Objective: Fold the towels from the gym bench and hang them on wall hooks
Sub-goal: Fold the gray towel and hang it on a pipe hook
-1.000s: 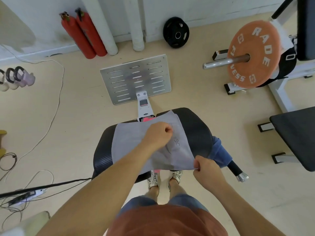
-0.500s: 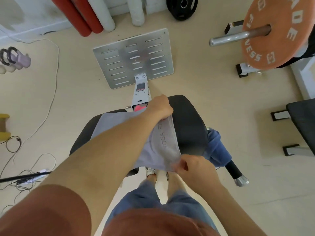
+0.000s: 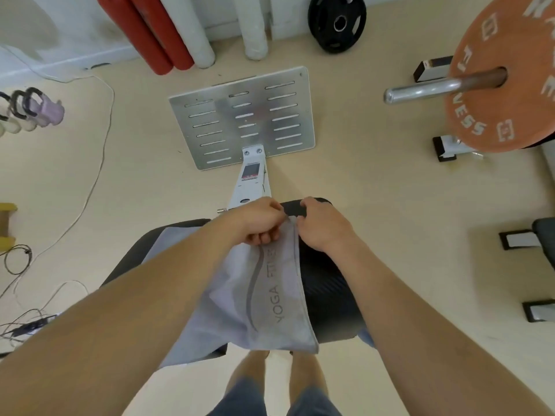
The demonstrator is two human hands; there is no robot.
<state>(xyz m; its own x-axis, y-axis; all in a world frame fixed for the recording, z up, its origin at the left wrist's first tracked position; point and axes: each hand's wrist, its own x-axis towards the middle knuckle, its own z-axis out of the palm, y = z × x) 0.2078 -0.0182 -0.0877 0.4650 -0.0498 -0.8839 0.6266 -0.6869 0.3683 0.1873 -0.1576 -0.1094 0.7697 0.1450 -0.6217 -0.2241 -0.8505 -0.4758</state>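
A light grey towel [image 3: 264,301] with "YOGA" lettering lies folded over on the black padded bench [image 3: 327,292]. My left hand [image 3: 258,222] grips the towel's far corner with curled fingers. Right beside it, my right hand [image 3: 322,225] pinches the same far edge, both at the bench's far end. A blue towel [image 3: 365,337] peeks out by the bench's right side, mostly hidden under my right forearm. No wall hooks are in view.
A slotted metal footplate [image 3: 243,115] lies on the floor ahead of the bench. An orange weight plate on a barbell [image 3: 504,82] stands at the right, a black plate [image 3: 336,22] leans on the wall. Cables [image 3: 90,175] and small kettlebells [image 3: 36,109] lie at left.
My right hand has carried the towel's near corner up and across to the far end, meeting my left hand. The towel is now doubled over lengthwise.
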